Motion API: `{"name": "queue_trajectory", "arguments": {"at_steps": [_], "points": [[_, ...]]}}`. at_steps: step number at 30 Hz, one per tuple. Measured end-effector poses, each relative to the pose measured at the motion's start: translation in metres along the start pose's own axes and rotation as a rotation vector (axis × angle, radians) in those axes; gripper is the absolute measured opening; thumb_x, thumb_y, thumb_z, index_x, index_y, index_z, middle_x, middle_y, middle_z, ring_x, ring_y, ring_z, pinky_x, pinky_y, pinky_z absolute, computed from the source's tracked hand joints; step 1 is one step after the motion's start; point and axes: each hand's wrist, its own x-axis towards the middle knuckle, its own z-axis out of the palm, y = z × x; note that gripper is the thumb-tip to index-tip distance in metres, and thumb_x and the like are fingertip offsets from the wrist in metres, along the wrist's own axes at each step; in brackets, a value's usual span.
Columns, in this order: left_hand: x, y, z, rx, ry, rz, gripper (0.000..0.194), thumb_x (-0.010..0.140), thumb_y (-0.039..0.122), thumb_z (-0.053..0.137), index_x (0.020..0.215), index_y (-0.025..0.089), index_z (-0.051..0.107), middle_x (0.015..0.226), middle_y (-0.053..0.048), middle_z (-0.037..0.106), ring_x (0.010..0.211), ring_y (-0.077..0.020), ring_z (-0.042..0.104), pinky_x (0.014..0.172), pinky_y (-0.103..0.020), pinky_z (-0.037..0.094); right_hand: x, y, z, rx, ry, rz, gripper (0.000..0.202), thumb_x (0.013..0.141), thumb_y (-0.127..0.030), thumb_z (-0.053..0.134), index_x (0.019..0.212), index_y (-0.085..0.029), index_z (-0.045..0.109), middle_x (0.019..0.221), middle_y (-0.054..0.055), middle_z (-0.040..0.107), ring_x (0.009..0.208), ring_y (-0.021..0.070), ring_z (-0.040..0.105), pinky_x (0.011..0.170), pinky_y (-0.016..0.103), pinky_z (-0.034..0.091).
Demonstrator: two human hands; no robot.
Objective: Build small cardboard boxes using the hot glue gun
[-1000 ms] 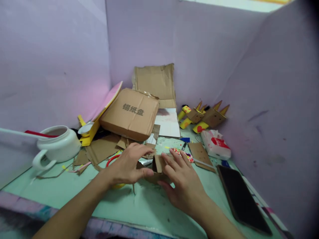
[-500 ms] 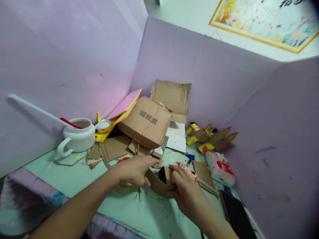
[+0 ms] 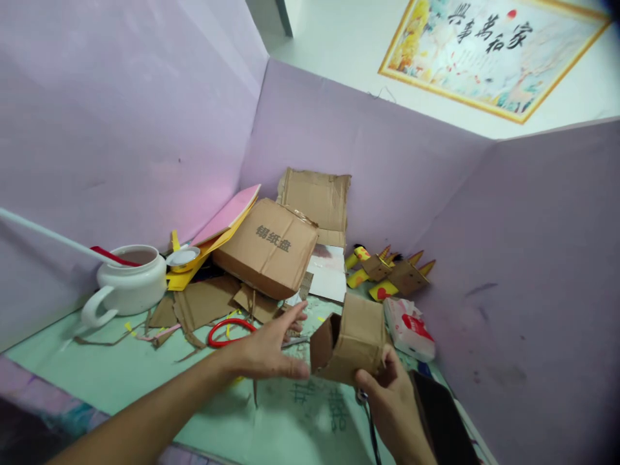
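Observation:
My right hand [image 3: 387, 387] grips the lower right corner of a small folded cardboard box [image 3: 361, 332], thumb in front. The box is raised above the green tabletop [image 3: 285, 420], with a flap and an opening on its left side. Just left of it, my left hand [image 3: 271, 345] is held with fingers spread and nothing in it, its thumb tip close to the flap. Red-handled scissors [image 3: 213, 336] lie behind my left wrist, partly hidden by it.
A white pot [image 3: 133, 290] holding a long stick stands at left. Behind are a larger carton [image 3: 266, 248] and cardboard scraps [image 3: 206, 303]. To the right lie a tissue pack [image 3: 411, 330], cardboard figures [image 3: 407, 278] and a dark flat object [image 3: 443, 420].
The cardboard piece has been lifted and turned, so more of its box shape shows. My left hand has come off it and opened. The camera view has shifted.

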Motion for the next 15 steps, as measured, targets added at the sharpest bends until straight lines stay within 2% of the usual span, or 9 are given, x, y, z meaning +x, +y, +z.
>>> {"name": "queue_trajectory", "arguments": {"at_steps": [1, 3, 6, 9, 12, 15], "points": [[0.001, -0.001, 0.008, -0.098, -0.029, 0.022, 0.112, 0.060, 0.045, 0.080, 0.147, 0.021, 0.013, 0.145, -0.020, 0.037, 0.128, -0.0322, 0.044, 0.102, -0.049, 0.039, -0.004, 0.004, 0.003, 0.051, -0.006, 0.025, 0.044, 0.067, -0.045, 0.074, 0.076, -0.027, 0.035, 0.083, 0.002, 0.061, 0.075, 0.0249, 0.064, 0.058, 0.034, 0.054], [0.001, -0.003, 0.023, -0.222, -0.077, 0.075, 0.121, 0.055, 0.048, 0.082, 0.148, 0.022, 0.010, 0.151, -0.019, 0.027, 0.136, -0.0337, 0.032, 0.105, -0.047, 0.037, -0.011, 0.011, 0.013, 0.090, -0.001, -0.004, 0.045, 0.067, -0.049, 0.073, 0.076, -0.027, 0.035, 0.088, 0.003, 0.062, 0.080, 0.0258, 0.065, 0.063, 0.036, 0.055], [-0.001, -0.006, 0.039, -0.241, -0.045, 0.123, 0.118, 0.058, 0.042, 0.082, 0.147, 0.020, 0.009, 0.149, -0.017, 0.031, 0.136, -0.0339, 0.033, 0.108, -0.047, 0.034, -0.024, 0.019, 0.028, -0.042, 0.041, -0.086, 0.032, 0.076, -0.044, 0.065, 0.077, -0.027, 0.039, 0.094, 0.007, 0.065, 0.090, 0.0292, 0.066, 0.068, 0.041, 0.057], [-0.006, -0.016, 0.044, -0.083, 0.010, 0.154, 0.108, 0.064, 0.028, 0.077, 0.146, 0.021, 0.009, 0.141, -0.016, 0.043, 0.129, -0.0323, 0.043, 0.108, -0.047, 0.034, -0.038, 0.027, 0.032, -0.216, 0.085, -0.134, 0.019, 0.080, -0.033, 0.061, 0.093, -0.028, 0.049, 0.108, 0.010, 0.066, 0.104, 0.0319, 0.063, 0.077, 0.046, 0.057], [-0.011, -0.032, 0.044, 0.163, 0.047, 0.186, 0.099, 0.068, 0.024, 0.074, 0.144, 0.029, 0.012, 0.137, -0.014, 0.048, 0.123, -0.0328, 0.051, 0.099, -0.045, 0.047, -0.050, 0.034, 0.032, -0.286, 0.086, -0.189, 0.041, 0.083, -0.025, 0.056, 0.122, -0.030, 0.048, 0.125, 0.011, 0.061, 0.115, 0.0315, 0.059, 0.087, 0.046, 0.055], [-0.011, -0.053, 0.045, 0.366, 0.057, 0.269, 0.101, 0.067, 0.027, 0.076, 0.144, 0.035, 0.010, 0.146, -0.014, 0.038, 0.129, -0.0361, 0.043, 0.098, -0.045, 0.048, -0.058, 0.037, 0.031, -0.321, 0.027, -0.262, 0.058, 0.084, -0.023, 0.056, 0.139, -0.033, 0.039, 0.134, 0.007, 0.056, 0.123, 0.0305, 0.053, 0.098, 0.043, 0.051]]}}
